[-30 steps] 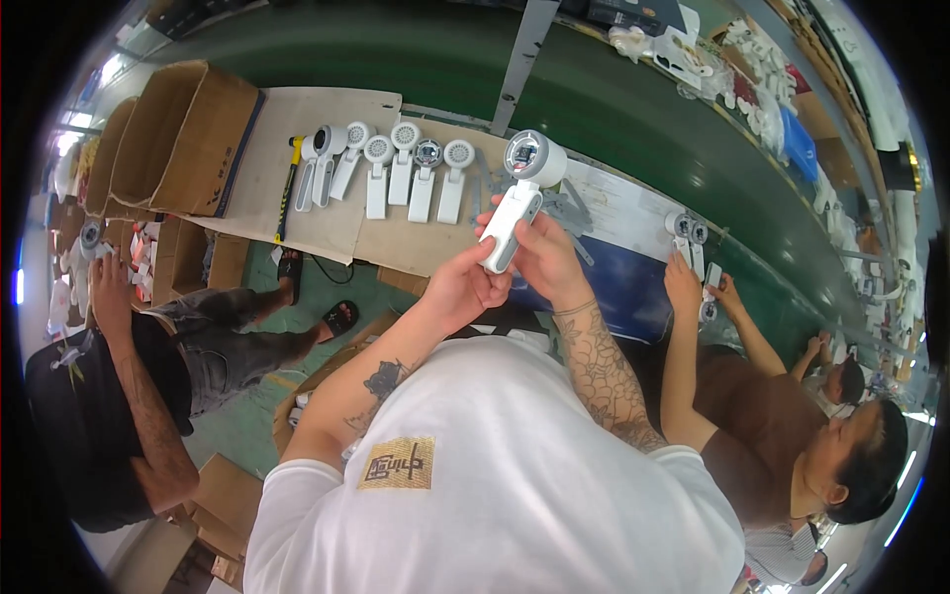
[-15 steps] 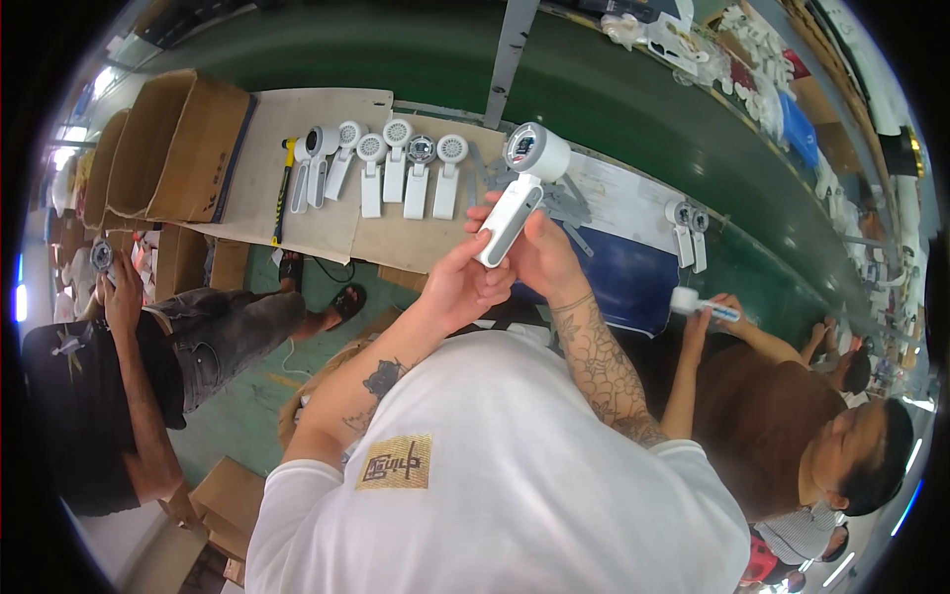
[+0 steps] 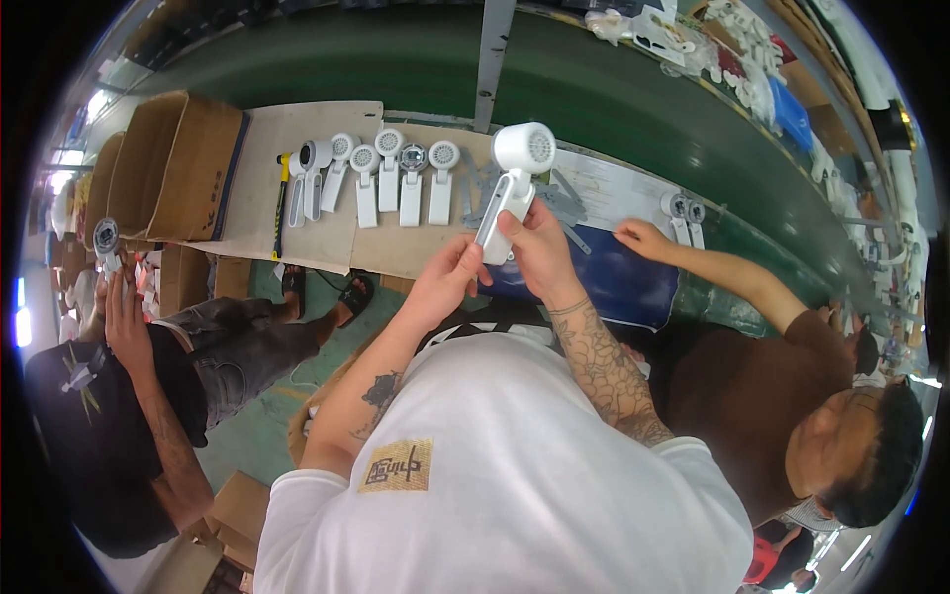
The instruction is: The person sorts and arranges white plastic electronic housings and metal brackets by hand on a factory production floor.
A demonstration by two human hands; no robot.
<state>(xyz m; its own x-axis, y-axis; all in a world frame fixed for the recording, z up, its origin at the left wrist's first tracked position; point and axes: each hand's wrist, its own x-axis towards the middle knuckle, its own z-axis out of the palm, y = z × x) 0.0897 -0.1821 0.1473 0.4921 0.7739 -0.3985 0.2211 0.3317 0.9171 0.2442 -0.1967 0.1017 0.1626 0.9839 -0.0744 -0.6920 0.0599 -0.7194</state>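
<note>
Two hands meet on one white handheld fan [image 3: 510, 183], head view only. Left hand [image 3: 447, 282] comes up from lower centre, forearm tattooed, fingers closed on the lower end of the fan's handle. Right hand [image 3: 534, 247] wraps the handle from the right side, thumb across the front, wrist & forearm heavily tattooed. Fan is held tilted, round head up and away from the body, above the near edge of the surface [image 3: 317, 139], w/ its grille facing the camera.

Surface is a long bench covered w/ flat cardboard sheets; behind it runs a green conveyor belt [image 3: 614, 89]. Row of white fans [image 3: 391, 178] lies flat on the cardboard, heads away, handles toward the person. Open cardboard box [image 3: 188, 163] sits at the left end. Blue bin [image 3: 614, 287] below the bench edge.

Co-worker at right, brown shirt, rests a hand [image 3: 641, 238] on the bench just beside two small fan heads [image 3: 683, 210]. Another person at left, black shirt, holds a fan head [image 3: 106, 238] up.

Fan bodies: smooth matte plastic, circular heads, slim flat handles.
</note>
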